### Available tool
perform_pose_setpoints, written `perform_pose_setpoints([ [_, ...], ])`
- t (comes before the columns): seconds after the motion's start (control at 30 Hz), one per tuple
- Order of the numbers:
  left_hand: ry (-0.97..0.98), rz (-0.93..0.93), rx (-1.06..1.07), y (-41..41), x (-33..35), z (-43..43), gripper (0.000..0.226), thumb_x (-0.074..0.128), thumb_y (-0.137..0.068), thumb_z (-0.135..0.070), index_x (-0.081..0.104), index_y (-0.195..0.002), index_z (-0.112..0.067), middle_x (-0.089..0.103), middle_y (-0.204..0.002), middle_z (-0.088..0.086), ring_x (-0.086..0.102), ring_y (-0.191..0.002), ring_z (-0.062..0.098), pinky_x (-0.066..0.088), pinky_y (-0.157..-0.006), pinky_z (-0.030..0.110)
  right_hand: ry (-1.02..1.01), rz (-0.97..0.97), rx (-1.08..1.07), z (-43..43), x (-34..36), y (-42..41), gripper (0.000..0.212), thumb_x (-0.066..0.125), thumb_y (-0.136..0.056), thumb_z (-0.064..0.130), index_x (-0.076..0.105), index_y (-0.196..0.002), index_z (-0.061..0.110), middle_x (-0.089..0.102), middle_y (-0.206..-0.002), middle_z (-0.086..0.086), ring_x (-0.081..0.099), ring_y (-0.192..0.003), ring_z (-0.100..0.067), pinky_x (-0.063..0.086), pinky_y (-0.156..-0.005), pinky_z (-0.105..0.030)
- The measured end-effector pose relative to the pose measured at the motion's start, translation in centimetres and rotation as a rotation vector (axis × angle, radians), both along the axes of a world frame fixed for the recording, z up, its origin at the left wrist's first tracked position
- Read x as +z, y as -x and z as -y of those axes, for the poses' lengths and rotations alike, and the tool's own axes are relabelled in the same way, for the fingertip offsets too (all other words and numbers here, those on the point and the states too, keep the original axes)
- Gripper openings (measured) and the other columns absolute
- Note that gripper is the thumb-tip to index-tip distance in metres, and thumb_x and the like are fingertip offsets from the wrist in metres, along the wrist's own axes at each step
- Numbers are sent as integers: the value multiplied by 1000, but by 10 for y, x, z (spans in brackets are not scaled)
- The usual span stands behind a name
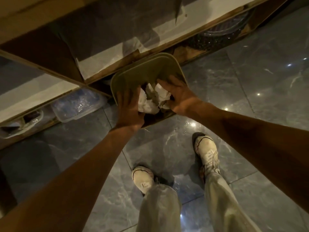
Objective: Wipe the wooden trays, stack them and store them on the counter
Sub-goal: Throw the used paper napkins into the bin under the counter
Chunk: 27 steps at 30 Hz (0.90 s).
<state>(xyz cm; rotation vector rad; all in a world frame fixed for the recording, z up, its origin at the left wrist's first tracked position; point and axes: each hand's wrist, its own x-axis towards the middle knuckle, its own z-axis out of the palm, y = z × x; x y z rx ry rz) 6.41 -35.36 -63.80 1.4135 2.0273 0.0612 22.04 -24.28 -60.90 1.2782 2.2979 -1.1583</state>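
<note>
I hold a stack of rounded-corner trays (145,71) in front of me, tilted, with at least two rims showing at the far edge. They look olive-brown in the dim light. A crumpled white cloth (153,99) lies on the top tray between my hands. My left hand (129,106) grips the near left side of the stack, fingers touching the cloth. My right hand (178,96) grips the right side, thumb against the cloth. The far edge of the stack is at the wooden edge of the counter (107,72).
The counter runs diagonally across the top, with a pale, glossy surface. On a low shelf beneath it sit a clear plastic container (76,104) and another (21,122) further left. A glass dish (224,30) is at upper right. My shoes stand on the glossy marble floor (250,81).
</note>
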Motion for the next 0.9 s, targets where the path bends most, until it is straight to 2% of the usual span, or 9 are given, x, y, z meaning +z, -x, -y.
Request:
perform_pose_setpoints([
  [0.1, 0, -6, 13, 4, 9, 0, 74, 57, -92, -19, 18, -154, -14, 13, -163, 16, 4, -150, 41, 12, -122, 49, -35, -22, -50, 6, 7, -17, 71, 59, -92, 14, 22, -152, 26, 10, -162, -10, 12, -148, -32, 12, -117, -29],
  [0.23, -4, 6, 19, 9, 36, 2, 61, 54, -95, -20, 30, -151, -18, 25, -159, 15, 17, -148, 36, 19, -119, 51, -35, -5, -17, 14, 24, -41, 73, 58, -93, 21, 17, -153, 29, 10, -162, -6, 12, -148, -32, 17, -121, -40],
  [0.33, 130, -23, 42, 8, 69, 6, 67, 55, -94, -28, 24, -153, -28, 9, -165, 4, 1, -152, 31, 11, -120, 55, -89, 78, 80, 15, 51, -56, 79, 58, -92, 40, 10, -154, 33, 6, -164, -5, 4, -149, -36, 14, -119, -55],
  [0.43, 262, -81, -27, 2, 115, 17, 74, 51, -94, -41, 8, -154, -35, -14, -165, -2, -20, -150, 29, -2, -119, 61, -139, 115, 117, 20, 95, -69, 79, 55, -91, 50, 11, -153, 34, 8, -163, -7, 0, -149, -37, 9, -118, -59],
  [0.5, 308, -76, -20, -4, 152, 26, 71, 47, -96, -45, 10, -155, -34, -6, -166, 3, -16, -151, 31, -3, -119, 62, -151, 169, 154, 24, 131, -75, 77, 50, -91, 54, 11, -154, 34, 8, -163, -8, -2, -149, -35, 5, -119, -57],
  [0.57, 287, -61, 30, -8, 196, 35, 69, 48, -95, -43, 15, -155, -31, 15, -163, 9, 2, -151, 35, 1, -119, 62, -139, 174, 156, 28, 169, -78, 76, 48, -91, 56, 9, -154, 36, 1, -164, -7, -9, -150, -33, 0, -119, -55],
  [0.6, 279, -69, 37, -12, 221, 38, 68, 48, -95, -42, 16, -155, -31, 19, -161, 10, 7, -150, 35, 2, -118, 62, -142, 154, 146, 31, 191, -80, 77, 48, -91, 57, 9, -154, 36, -1, -164, -6, -11, -150, -32, -1, -119, -55],
  [0.73, 224, -95, 51, -30, 311, 52, 70, 48, -94, -42, 14, -154, -32, -3, -165, 7, -12, -151, 32, -5, -118, 59, -187, 115, 166, 46, 277, -91, 76, 44, -89, 63, 13, -153, 35, 0, -164, -10, -11, -149, -34, -1, -118, -57],
  [0.9, 93, -79, 123, -45, 411, 58, 69, 54, -92, -33, 23, -153, -27, 2, -165, 12, -8, -151, 36, 0, -120, 61, -194, 71, 170, 49, 373, -95, 75, 47, -89, 61, 18, -153, 34, 1, -164, -10, -14, -149, -34, -3, -117, -58],
])
